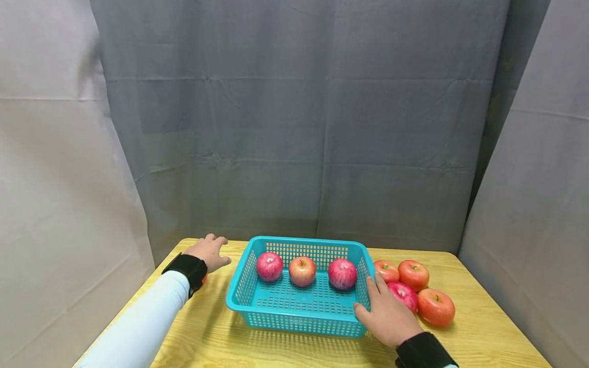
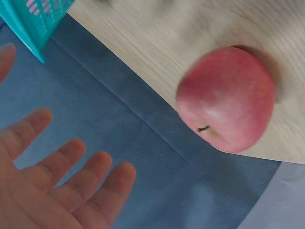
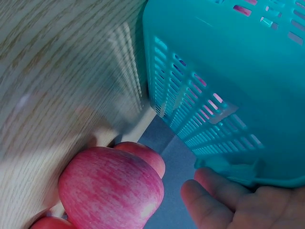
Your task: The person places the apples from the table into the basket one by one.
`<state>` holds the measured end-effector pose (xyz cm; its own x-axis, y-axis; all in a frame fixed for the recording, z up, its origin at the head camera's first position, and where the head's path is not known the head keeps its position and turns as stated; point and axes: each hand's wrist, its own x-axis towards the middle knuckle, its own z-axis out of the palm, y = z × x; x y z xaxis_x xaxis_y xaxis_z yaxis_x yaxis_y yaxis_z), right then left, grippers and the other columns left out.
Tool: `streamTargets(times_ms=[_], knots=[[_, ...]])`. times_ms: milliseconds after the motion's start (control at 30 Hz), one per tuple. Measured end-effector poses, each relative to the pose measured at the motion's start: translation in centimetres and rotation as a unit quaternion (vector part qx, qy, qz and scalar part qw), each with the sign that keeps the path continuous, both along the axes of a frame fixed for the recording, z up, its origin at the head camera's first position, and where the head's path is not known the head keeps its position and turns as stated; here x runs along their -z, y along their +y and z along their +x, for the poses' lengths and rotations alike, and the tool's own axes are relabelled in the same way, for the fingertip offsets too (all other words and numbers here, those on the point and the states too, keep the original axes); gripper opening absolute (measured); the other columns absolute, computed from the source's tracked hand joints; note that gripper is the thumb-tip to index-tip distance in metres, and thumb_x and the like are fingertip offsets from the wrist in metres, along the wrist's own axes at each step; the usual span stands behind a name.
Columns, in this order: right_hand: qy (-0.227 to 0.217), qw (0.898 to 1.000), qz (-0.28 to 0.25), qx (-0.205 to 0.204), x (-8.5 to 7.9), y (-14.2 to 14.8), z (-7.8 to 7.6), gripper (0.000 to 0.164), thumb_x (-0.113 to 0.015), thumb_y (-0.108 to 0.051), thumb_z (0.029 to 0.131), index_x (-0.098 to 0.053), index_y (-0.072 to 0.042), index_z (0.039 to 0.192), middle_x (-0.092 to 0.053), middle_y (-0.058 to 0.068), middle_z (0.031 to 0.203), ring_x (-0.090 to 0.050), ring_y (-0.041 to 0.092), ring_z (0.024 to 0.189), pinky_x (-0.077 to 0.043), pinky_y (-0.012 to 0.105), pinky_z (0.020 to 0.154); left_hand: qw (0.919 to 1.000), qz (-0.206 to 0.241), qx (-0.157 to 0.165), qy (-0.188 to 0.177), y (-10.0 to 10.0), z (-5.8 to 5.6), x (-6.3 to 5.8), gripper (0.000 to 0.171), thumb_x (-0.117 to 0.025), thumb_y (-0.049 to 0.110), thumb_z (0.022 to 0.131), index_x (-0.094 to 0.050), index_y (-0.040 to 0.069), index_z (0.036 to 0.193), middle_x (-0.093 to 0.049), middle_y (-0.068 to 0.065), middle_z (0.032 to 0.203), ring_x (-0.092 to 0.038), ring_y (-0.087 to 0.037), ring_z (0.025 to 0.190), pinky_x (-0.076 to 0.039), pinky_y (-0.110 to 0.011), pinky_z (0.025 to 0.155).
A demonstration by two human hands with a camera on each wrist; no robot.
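Observation:
A blue-green plastic basket [image 1: 303,316] sits on the table holding a pinkish-red apple [image 1: 269,267], a yellowish-red apple [image 1: 302,271] and another pinkish-red apple [image 1: 342,274]. My right hand [image 1: 388,314] is at the basket's front right corner, fingers extended along the right rim and thumb over the corner. In the right wrist view, fingertips [image 3: 209,179] meet the rim from outside. Left of the basket, my left hand [image 1: 208,251] hovers with fingers spread, holding nothing. A red apple [image 2: 226,100] lies near it by the table edge, mostly hidden by the wrist in the head view.
Right of the basket several apples cluster, among them a red apple [image 1: 436,307], another red apple [image 1: 413,275] and a striped pink apple [image 3: 112,188]. The wooden table [image 1: 478,327] ends at a grey curtain [image 1: 294,128] behind, with pale cloth [image 1: 60,179] at both sides.

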<state>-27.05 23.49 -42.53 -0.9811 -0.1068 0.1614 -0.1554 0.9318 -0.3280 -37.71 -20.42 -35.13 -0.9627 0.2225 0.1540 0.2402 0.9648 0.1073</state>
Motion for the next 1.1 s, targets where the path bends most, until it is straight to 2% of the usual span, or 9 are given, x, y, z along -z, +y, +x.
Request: streamTargets(times_ms=[167, 367, 533, 667, 767, 933, 1100], knots=[[-0.015, 1.000, 0.002, 0.007, -0.1, 0.0, -0.2, 0.090, -0.053, -0.060, 0.096, -0.034, 0.006, 0.154, -0.024, 0.030, 0.160, -0.047, 0.050, 0.131, -0.048, 0.067, 0.092, 0.9999, 0.014, -0.003, 0.002, -1.2, -0.3, 0.5, 0.060, -0.072, 0.035, 0.089, -0.058, 0.002, 0.137, -0.055, -0.028, 0.130, -0.059, -0.047, 0.113, -0.051, -0.059, 0.090], [-0.013, 1.000, -0.003, 0.007, 0.0, 0.1, 0.0, 0.088, -0.054, -0.058, 0.096, -0.034, 0.006, 0.154, -0.024, 0.030, 0.160, -0.046, 0.050, 0.132, -0.048, 0.066, 0.093, 0.9996, 0.024, -0.012, -0.005, -2.2, -0.4, 1.1, 0.058, -0.074, 0.033, 0.088, -0.060, 0.001, 0.134, -0.056, -0.027, 0.128, -0.059, -0.046, 0.110, -0.050, -0.060, 0.089], [-0.010, 1.000, -0.011, 0.001, 0.1, 0.0, 0.3, 0.084, -0.054, -0.054, 0.098, -0.036, 0.006, 0.153, -0.023, 0.028, 0.162, -0.045, 0.047, 0.134, -0.046, 0.065, 0.096, 0.9988, 0.034, -0.031, -0.014, -3.5, -0.5, 2.2, 0.057, -0.074, 0.033, 0.088, -0.060, 0.001, 0.134, -0.056, -0.027, 0.126, -0.057, -0.047, 0.110, -0.050, -0.062, 0.089], [-0.006, 1.000, -0.010, 0.004, -0.1, 0.0, 0.4, 0.083, -0.054, -0.053, 0.098, -0.036, 0.006, 0.153, -0.024, 0.028, 0.161, -0.045, 0.046, 0.135, -0.046, 0.064, 0.097, 0.9978, 0.047, -0.045, -0.014, -4.8, -1.5, 3.6, 0.058, -0.074, 0.031, 0.087, -0.059, 0.000, 0.133, -0.055, -0.029, 0.125, -0.056, -0.049, 0.109, -0.049, -0.065, 0.088], [-0.006, 1.000, -0.005, 0.008, -0.3, -0.1, 0.3, 0.086, -0.054, -0.056, 0.097, -0.035, 0.005, 0.154, -0.024, 0.028, 0.161, -0.045, 0.048, 0.134, -0.046, 0.066, 0.095, 0.9974, 0.048, -0.051, -0.013, -5.4, -1.8, 3.9, 0.059, -0.074, 0.031, 0.086, -0.059, -0.001, 0.133, -0.054, -0.031, 0.126, -0.055, -0.051, 0.109, -0.048, -0.066, 0.089], [-0.008, 1.000, -0.006, 0.010, -0.3, -0.1, 0.2, 0.085, -0.054, -0.055, 0.097, -0.036, 0.005, 0.154, -0.023, 0.027, 0.162, -0.045, 0.048, 0.134, -0.046, 0.066, 0.096, 0.9971, 0.039, -0.065, -0.013, -5.8, -1.3, 4.0, 0.059, -0.072, 0.031, 0.086, -0.058, -0.001, 0.133, -0.053, -0.033, 0.128, -0.053, -0.053, 0.110, -0.048, -0.068, 0.088], [-0.010, 1.000, -0.004, 0.008, -0.2, -0.1, 0.2, 0.083, -0.055, -0.053, 0.098, -0.036, 0.005, 0.153, -0.023, 0.027, 0.162, -0.045, 0.047, 0.134, -0.046, 0.066, 0.096, 0.9967, 0.039, -0.071, -0.002, -6.5, -1.5, 5.3, 0.058, -0.068, 0.029, 0.085, -0.059, -0.001, 0.134, -0.053, -0.033, 0.126, -0.052, -0.055, 0.108, -0.046, -0.070, 0.087]])
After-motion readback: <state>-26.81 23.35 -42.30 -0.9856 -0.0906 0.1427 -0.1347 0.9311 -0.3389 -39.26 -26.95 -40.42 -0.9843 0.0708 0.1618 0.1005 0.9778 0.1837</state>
